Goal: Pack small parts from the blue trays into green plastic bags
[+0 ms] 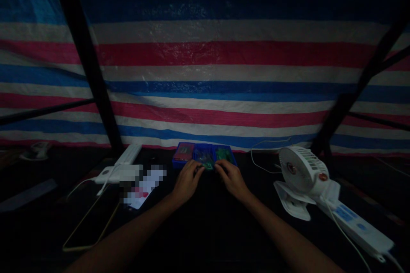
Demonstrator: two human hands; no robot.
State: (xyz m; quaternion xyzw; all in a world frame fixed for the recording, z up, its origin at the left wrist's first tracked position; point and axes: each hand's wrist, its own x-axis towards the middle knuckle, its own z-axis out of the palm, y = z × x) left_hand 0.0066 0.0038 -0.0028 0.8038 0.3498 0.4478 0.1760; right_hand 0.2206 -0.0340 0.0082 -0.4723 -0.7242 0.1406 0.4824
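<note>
My left hand [187, 181] and my right hand [235, 181] meet at the front of a blue compartment tray [174, 164]. A small green piece [208, 165] lies between the fingertips. My left thumb and forefinger pinch its left end, and my right fingers close on its right end. Reddish pieces [184, 152] fill the tray's left compartment. Dark clear-looking pieces [204, 155] lie in the middle one, and green pieces [223, 154] in the right one. The light is dim, so the exact kind of these pieces is unclear.
To the right, a white clip fan [296, 168] stands by a white power strip [360, 226]. A yellow-edged phone [91, 222], a white charger with cable [107, 174] and a partly blurred card [141, 198] lie left. Dark metal posts [86, 59] stand before a striped tarp [224, 53].
</note>
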